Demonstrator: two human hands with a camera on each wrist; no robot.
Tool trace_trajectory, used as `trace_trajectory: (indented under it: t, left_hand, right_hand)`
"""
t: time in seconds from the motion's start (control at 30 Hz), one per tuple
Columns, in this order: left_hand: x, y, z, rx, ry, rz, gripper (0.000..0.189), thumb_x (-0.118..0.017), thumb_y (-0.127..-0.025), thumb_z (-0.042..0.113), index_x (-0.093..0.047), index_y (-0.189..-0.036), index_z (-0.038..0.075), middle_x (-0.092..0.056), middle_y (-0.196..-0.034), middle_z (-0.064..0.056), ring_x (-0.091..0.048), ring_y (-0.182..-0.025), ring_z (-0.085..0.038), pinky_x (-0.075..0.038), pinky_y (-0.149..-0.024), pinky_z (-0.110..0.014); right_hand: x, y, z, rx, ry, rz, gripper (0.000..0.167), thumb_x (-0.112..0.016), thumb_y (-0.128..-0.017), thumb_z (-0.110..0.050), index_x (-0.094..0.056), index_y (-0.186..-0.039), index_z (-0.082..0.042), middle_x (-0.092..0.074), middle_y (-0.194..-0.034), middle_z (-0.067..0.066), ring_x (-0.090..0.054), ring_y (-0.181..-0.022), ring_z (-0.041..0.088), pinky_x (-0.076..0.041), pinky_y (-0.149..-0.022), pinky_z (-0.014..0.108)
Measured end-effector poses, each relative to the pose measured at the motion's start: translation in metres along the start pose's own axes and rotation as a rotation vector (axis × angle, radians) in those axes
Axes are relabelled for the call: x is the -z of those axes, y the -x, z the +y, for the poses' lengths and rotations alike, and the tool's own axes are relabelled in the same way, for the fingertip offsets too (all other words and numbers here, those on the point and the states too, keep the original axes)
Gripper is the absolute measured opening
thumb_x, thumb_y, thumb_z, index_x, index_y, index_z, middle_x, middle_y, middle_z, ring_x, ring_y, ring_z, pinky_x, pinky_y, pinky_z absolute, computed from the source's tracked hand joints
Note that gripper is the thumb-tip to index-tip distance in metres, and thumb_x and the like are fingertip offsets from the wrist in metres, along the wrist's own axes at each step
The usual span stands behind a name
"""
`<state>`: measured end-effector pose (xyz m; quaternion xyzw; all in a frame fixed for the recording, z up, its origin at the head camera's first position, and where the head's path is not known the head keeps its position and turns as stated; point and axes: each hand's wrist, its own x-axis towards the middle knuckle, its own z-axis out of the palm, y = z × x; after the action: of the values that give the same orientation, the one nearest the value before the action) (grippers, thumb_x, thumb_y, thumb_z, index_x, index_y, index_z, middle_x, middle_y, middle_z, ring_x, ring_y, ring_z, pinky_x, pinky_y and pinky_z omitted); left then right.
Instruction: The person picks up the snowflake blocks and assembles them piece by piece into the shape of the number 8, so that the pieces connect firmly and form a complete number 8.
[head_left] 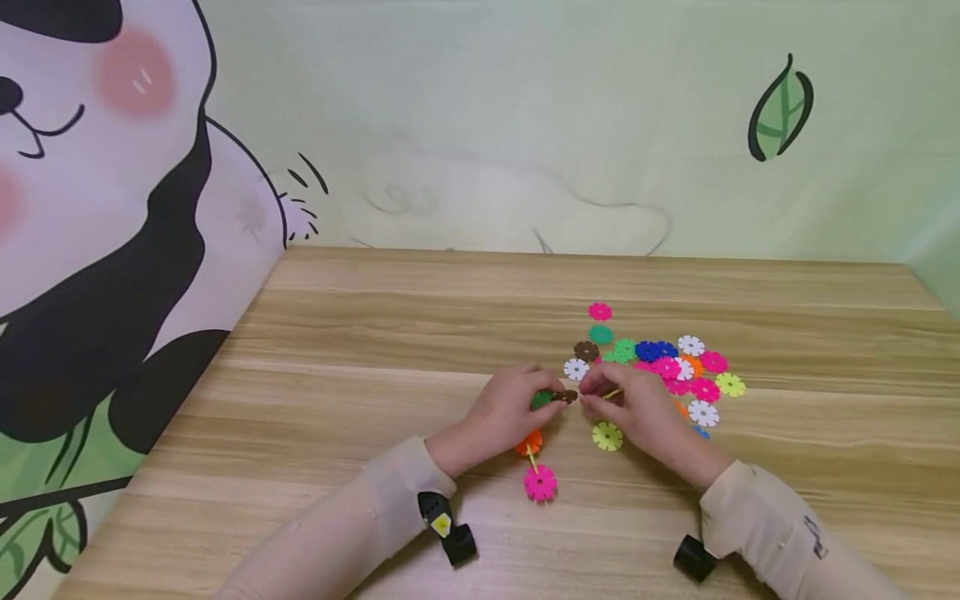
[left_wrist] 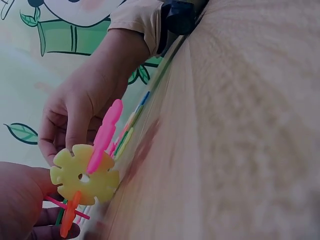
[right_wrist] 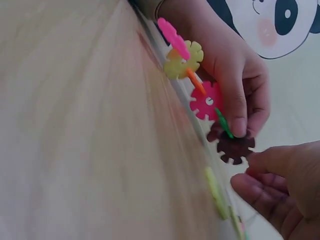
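Observation:
My left hand point(head_left: 510, 404) pinches a chain of slotted plastic flower discs by its brown end. In the right wrist view the chain runs from a pink disc point(right_wrist: 174, 39) through a yellow disc point(right_wrist: 192, 59), an orange disc point(right_wrist: 196, 82), another pink disc point(right_wrist: 207, 102) and a green disc point(right_wrist: 224, 123) to a brown disc point(right_wrist: 236, 149). My right hand point(head_left: 637, 404) is close by, fingers bent and parted, a fingertip at the brown disc's edge. A thin yellow edge point(head_left: 611, 393) shows between its fingers in the head view; whether it is held is unclear.
Loose discs in several colours lie behind and beside the right hand, among them a white disc point(head_left: 703, 413) and a dark blue disc point(head_left: 647, 351). A yellow-green disc point(head_left: 607, 436) lies below that hand. The wooden table point(head_left: 337, 333) meets a painted wall at the back.

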<state>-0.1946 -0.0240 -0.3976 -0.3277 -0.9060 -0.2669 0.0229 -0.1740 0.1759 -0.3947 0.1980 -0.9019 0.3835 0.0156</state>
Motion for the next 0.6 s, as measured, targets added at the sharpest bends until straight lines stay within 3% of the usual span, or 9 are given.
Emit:
trace_trajectory:
  t: [0.23, 0.6]
  left_hand:
    - [-0.001, 0.002, -0.003, 0.033, -0.023, 0.013, 0.015, -0.066, -0.091, 0.022, -0.072, -0.101, 0.013, -0.068, -0.096, -0.002, -0.063, -0.087, -0.018, -0.051, -0.079, -0.031]
    - [0.000, 0.004, -0.003, 0.057, -0.016, 0.024, 0.014, -0.065, -0.092, 0.020, -0.072, -0.101, 0.012, -0.067, -0.098, -0.002, -0.063, -0.091, -0.018, -0.052, -0.080, -0.031]
  right_hand:
    - [0.016, 0.003, -0.005, -0.028, 0.197, -0.097, 0.008, -0.073, -0.085, -0.016, -0.066, -0.088, -0.013, -0.065, -0.082, -0.004, -0.059, -0.079, 0.010, -0.051, -0.071, 0.027]
    - [0.030, 0.009, -0.012, -0.036, 0.281, -0.253, 0.023, -0.081, -0.076, -0.021, -0.068, -0.091, -0.010, -0.059, -0.076, -0.005, -0.052, -0.071, 0.008, -0.046, -0.063, 0.022]
